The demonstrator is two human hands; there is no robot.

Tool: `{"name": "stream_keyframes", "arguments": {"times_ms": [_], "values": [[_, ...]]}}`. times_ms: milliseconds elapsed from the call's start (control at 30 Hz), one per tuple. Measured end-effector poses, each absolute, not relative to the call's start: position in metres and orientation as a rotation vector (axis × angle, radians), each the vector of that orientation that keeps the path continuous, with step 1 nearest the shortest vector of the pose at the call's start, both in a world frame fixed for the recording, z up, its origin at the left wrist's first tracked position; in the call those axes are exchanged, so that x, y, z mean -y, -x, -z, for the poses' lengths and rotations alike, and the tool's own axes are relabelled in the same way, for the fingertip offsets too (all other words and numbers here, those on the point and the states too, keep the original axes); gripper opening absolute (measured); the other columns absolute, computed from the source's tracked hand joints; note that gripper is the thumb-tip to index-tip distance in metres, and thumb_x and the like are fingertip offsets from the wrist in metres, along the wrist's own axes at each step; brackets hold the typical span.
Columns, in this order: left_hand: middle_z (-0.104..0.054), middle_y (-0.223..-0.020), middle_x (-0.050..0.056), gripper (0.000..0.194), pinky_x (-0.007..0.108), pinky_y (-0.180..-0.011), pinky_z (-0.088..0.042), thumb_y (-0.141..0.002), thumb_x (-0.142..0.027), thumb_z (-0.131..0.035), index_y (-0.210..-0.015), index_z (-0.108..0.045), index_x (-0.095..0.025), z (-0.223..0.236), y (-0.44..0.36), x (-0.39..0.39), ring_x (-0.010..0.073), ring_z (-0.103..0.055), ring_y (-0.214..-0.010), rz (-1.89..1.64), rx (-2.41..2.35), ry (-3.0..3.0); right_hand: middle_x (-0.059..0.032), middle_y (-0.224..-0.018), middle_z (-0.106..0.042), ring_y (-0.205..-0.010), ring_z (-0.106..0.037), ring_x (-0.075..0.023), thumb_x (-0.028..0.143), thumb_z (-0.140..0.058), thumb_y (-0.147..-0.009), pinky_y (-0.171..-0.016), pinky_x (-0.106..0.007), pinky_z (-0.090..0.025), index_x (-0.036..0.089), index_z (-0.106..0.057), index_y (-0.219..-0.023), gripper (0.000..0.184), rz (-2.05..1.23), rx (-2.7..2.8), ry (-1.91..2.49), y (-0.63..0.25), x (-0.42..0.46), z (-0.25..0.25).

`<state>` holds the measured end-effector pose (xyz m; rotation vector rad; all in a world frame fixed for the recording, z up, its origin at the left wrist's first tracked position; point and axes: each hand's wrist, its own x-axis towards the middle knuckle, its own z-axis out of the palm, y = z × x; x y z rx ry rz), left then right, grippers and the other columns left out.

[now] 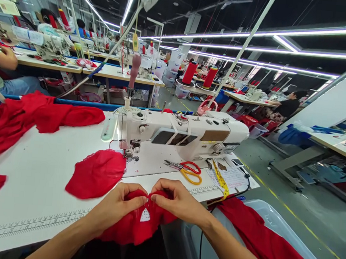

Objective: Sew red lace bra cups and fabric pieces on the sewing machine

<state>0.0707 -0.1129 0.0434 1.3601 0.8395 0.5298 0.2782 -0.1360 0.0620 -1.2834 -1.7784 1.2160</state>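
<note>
My left hand [128, 203] and my right hand [173, 199] pinch the red fabric [136, 230] between thumbs and fingers, close together at the front edge of the table. Below the fingertips, a small triangle of white shows in the fabric, whose lower part hangs over the edge. Just beyond my left hand, another red fabric piece [97, 175] with a lacy edge lies flat, its right end near the needle of the white sewing machine [173, 129]. Scissors [187, 170] with red and yellow handles rest on the table past my right hand.
A yellow tape measure [220, 179] lies over papers at the right. Red cloth [26, 122] is heaped at the left. A plastic bin [262, 208] holding red fabric stands at the lower right. Red thread cones [190, 73] stand behind the machine. Other people sit at machines further off.
</note>
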Motion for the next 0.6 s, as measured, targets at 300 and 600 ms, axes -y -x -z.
{"name": "stream_keyframes", "arguments": {"times_ms": [300, 600], "values": [[-0.067, -0.078, 0.002, 0.03, 0.024, -0.061, -0.045, -0.092, -0.045, -0.058, -0.089, -0.071, -0.018, -0.046, -0.063, 0.127, 0.015, -0.059, -0.071, -0.562, -0.823, -1.545, 0.0015, -0.084, -0.064, -0.074, -0.056, -0.012, 0.024, -0.067, -0.091, -0.067, -0.023, -0.042, 0.021, -0.068, -0.103, 0.012, -0.791, 2.115, 1.131, -0.278, 0.153, -0.068], [-0.062, -0.067, -0.001, 0.021, 0.027, -0.047, -0.037, -0.089, -0.005, -0.056, -0.1, -0.067, -0.018, -0.009, -0.046, 0.169, 0.012, -0.053, -0.052, -1.38, -0.525, -2.77, 0.0003, -0.061, -0.059, -0.052, -0.049, -0.0131, 0.007, -0.056, -0.09, -0.045, -0.029, -0.031, 0.014, -0.063, -0.097, 0.013, 0.304, 2.284, 0.72, -0.274, 0.205, -0.033]]}}
